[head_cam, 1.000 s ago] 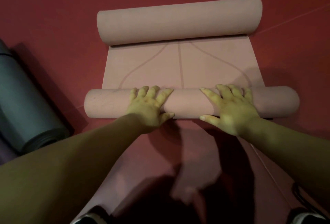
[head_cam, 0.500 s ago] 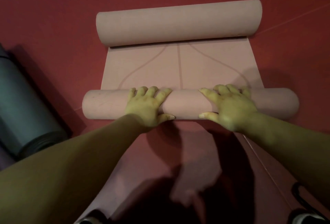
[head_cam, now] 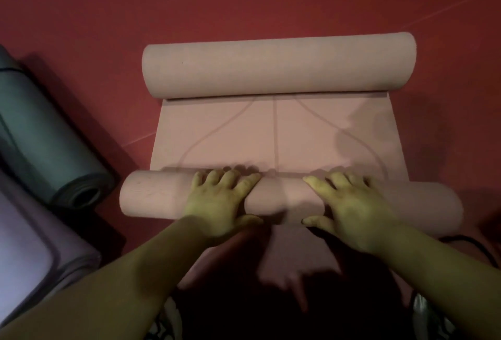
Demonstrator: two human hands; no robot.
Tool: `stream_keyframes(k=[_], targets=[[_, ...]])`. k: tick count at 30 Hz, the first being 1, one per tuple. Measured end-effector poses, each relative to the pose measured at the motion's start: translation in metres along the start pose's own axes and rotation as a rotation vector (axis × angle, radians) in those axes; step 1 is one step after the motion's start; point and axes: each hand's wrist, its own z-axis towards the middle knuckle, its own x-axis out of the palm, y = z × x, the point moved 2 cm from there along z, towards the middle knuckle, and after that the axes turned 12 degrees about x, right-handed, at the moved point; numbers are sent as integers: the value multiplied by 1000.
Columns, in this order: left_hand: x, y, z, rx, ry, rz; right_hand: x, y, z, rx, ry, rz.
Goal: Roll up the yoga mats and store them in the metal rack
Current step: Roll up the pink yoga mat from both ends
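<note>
A pink yoga mat (head_cam: 279, 136) lies on the red floor, rolled from both ends. Its far roll (head_cam: 279, 67) lies across the top of the view. Its near roll (head_cam: 284, 198) lies under both my hands. My left hand (head_cam: 222, 201) presses on the near roll left of the middle, fingers spread over the top and thumb at the near side. My right hand (head_cam: 349, 204) presses the same way right of the middle. A flat strip of mat with curved printed lines shows between the two rolls. The metal rack is not in view.
A rolled grey-green mat (head_cam: 46, 144) lies at the left, its open end toward me. A purple mat (head_cam: 32, 266) lies flat at the lower left. Red floor (head_cam: 244, 0) surrounds everything. My shoes show at the bottom edge.
The near roll has moved a little farther along the mat under my hands, and the flat strip between the rolls looks slightly shorter. The view has shifted, showing more of the left-hand mats.
</note>
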Motion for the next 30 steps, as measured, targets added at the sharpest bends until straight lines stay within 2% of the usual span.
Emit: stream_keyframes(k=[6,10,16,25,30], targets=[[9,-23,-33,10,124,-43,19,7,-40,-23,-83,16],[19,-34,-53,22,150,-61,27,10,-61,-30,-32,18],[25,-40,-59,5,75,-66,36,15,-74,15,-48,65],[19,-33,-46,-7,105,-67,37,15,-56,34,-47,78],[26,-38,-50,-16,-66,8,38,13,-51,21,-94,95]])
